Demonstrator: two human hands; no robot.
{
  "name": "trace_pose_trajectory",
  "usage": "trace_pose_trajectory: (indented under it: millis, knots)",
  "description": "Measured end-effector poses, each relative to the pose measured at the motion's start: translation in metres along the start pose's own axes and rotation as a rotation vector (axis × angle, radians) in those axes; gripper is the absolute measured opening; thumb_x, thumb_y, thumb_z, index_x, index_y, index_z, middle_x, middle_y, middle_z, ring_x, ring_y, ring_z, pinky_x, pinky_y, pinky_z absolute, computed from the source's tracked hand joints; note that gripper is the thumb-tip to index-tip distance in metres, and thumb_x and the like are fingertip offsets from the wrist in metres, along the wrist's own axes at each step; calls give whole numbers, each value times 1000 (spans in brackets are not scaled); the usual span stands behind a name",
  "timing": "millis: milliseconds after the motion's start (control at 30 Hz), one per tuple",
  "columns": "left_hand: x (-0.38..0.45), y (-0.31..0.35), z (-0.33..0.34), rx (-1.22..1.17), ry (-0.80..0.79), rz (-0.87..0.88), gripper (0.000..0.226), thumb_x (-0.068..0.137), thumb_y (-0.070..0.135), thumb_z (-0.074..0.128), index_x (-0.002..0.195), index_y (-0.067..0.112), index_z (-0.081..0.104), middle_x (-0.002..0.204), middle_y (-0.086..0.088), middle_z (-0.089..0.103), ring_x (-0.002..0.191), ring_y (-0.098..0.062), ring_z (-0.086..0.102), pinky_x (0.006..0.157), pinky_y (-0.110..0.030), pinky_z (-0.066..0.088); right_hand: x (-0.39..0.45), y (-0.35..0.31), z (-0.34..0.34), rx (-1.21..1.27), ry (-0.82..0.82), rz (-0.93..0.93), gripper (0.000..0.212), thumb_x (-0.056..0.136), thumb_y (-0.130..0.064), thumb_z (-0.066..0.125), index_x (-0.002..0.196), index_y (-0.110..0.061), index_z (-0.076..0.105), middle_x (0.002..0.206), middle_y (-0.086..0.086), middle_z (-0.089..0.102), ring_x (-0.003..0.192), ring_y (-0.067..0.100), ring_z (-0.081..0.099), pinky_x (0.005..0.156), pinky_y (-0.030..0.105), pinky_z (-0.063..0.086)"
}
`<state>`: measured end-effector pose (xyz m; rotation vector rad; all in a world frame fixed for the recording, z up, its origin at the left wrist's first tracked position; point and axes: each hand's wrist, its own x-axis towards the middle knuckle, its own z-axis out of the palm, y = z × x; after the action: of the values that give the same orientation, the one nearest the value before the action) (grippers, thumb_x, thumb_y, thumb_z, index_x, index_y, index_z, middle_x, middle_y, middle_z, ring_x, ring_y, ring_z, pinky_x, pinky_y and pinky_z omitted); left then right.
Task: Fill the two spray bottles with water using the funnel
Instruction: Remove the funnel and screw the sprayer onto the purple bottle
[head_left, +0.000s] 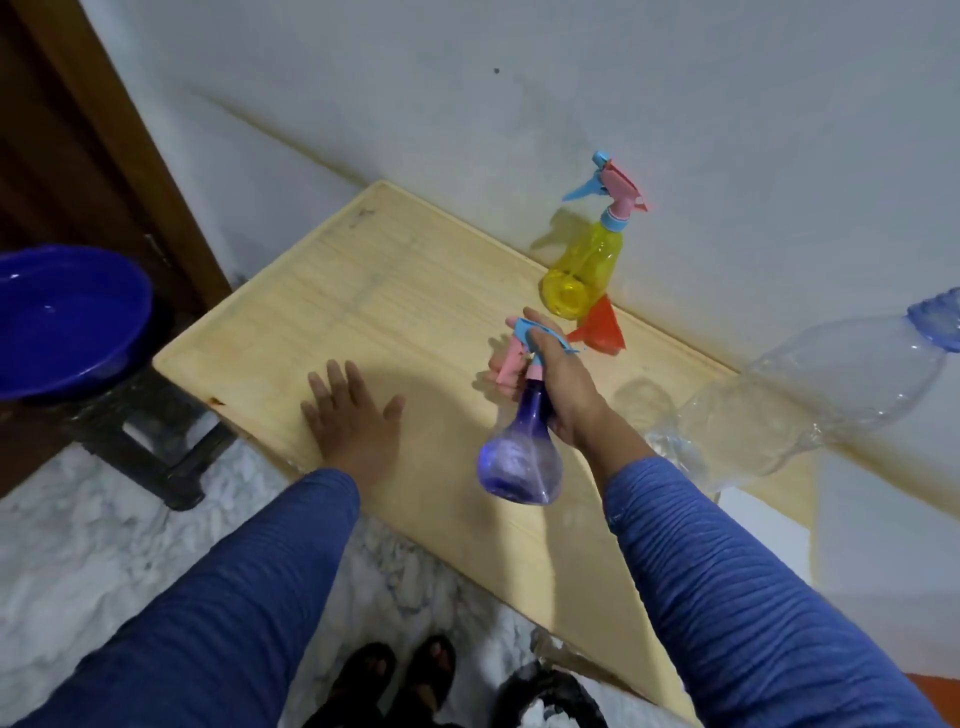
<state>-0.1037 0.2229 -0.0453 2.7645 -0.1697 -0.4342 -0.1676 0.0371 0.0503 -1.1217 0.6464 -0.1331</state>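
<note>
Opening step: purple spray bottle (519, 462) held above the table (395, 291), right hand (558, 384) clamped round neck. Left hand (350, 410) flat, fingers apart. Yellow spray bottle (584, 270) and funnel (597, 327) near wall. Next, probably: unscrew spray head.

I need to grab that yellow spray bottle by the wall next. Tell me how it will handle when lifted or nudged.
The yellow spray bottle looks like thin clear plastic, and I cannot tell whether it holds water, so probably light. Its wide base narrowing to a tall trigger head suggests it may tip if nudged up high. The smooth body could be slippery; its neck seems the surer grip.
</note>
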Motion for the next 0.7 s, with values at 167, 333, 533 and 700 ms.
trace_pose_trajectory:
  millis: [167,333,533,700]
  knots:
    - [3,-1,8,62,22,-18,76,94,57,18,148,11,-10,157,-7,-14,143,-29,-17,116,-47,-7,8,20,-8,-54,-38,127,36,95,-24,41,130,-18,48,110,19,60,81,35,64,71,41,56]
    - [3,-1,6,84,-19,-26,76,94,56,18,147,11,-13,157,-6,-18,143,-29,-20,115,-47,-9,6,29,-7,-22,11,128,34,92,-23,42,122,-13,54,79,16,55,56,27,55,55,33,48]
    - [3,0,2,88,-62,-27,77,94,57,16,147,11,-15,156,-6,-21,142,-28,-23,115,-47,-11,1,25,-2,-53,6,43,27,93,-19,42,112,-10,60,55,13,42,48,22,42,53,30,37]
    - [2,-1,3,81,-62,-15,77,94,57,15,146,11,-18,155,-7,-23,141,-28,-25,115,-47,-12,-5,17,-3,-85,-12,-1,26,97,-21,43,117,-22,58,95,17,62,77,36,60,70,42,54]
